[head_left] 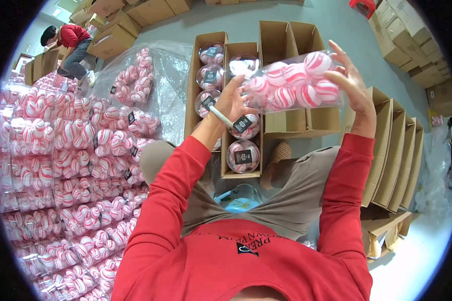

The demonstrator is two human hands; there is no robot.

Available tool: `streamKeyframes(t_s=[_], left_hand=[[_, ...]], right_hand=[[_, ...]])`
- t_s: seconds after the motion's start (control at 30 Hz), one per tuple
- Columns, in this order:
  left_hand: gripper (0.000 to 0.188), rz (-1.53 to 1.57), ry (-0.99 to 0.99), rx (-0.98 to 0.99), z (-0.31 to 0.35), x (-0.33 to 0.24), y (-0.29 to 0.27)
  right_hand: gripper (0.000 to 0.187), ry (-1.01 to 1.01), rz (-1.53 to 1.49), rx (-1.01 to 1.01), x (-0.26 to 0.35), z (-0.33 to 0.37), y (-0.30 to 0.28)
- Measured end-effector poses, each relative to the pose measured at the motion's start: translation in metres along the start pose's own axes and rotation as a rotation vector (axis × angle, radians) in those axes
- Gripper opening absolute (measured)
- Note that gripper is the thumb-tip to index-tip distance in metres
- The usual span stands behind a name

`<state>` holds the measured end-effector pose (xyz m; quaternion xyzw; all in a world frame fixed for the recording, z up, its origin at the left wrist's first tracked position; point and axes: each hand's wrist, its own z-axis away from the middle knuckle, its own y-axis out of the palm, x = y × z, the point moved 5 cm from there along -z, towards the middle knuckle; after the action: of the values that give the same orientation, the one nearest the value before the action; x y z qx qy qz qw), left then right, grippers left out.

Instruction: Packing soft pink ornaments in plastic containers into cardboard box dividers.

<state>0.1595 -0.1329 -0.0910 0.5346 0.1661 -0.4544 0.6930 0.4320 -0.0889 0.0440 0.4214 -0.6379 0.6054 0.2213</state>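
Between my two hands is a clear cylinder-shaped pack of pink-and-white striped ball ornaments (291, 83), held sideways above the cartons. My left hand (233, 100) is at its left end, with a white band across the wrist. My right hand (350, 83) grips the other end, its thumb and fingers spread around it. Right below my left hand, a long narrow carton (227, 155) holds upright clear tubs of similar ornaments with black labels, such as the tub (243, 156) nearest me. Left of it, another narrow carton (190, 108) contains more tubs.
Open brown cartons (276, 40) stand beyond the pack, and several more (386, 150) lean together at my right. Many clear packs of striped ornaments (70, 165) are stacked at my left. Plastic sheeting (171, 75) lies behind them. A person in red (74, 37) bends over at the far left.
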Motion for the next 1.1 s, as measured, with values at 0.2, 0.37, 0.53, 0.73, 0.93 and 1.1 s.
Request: streamKeyframes(t_s=[0.2, 0.37, 0.53, 0.73, 0.93, 1.1], left_hand=[[0.064, 0.117, 0.066, 0.328, 0.023, -0.031, 0.042], [0.071, -0.288, 0.481, 0.002, 0.029, -0.079, 0.047], [0.064, -0.860, 0.644, -0.062, 0.003, -0.063, 0.040], [0.061, -1.020, 0.446, -0.091, -0.027, 0.048, -0.023], [0.070, -0.962, 0.280, -0.058, -0.017, 0.073, -0.013], [0.064, -0.725, 0.235, -0.077, -0.023, 0.075, -0.002]], right_hand=[[0.066, -0.023, -0.882, 0.157, -0.022, -0.007, 0.014], [0.062, 0.211, -0.901, 0.024, -0.080, -0.032, 0.039], [0.058, 0.438, -0.614, 0.310, -0.083, -0.027, 0.118], [0.060, 0.216, -0.053, 0.678, -0.145, -0.009, 0.212], [0.070, 0.646, -0.310, 0.494, -0.149, -0.004, 0.179], [0.061, 0.445, 0.131, 0.502, -0.197, -0.014, 0.200]])
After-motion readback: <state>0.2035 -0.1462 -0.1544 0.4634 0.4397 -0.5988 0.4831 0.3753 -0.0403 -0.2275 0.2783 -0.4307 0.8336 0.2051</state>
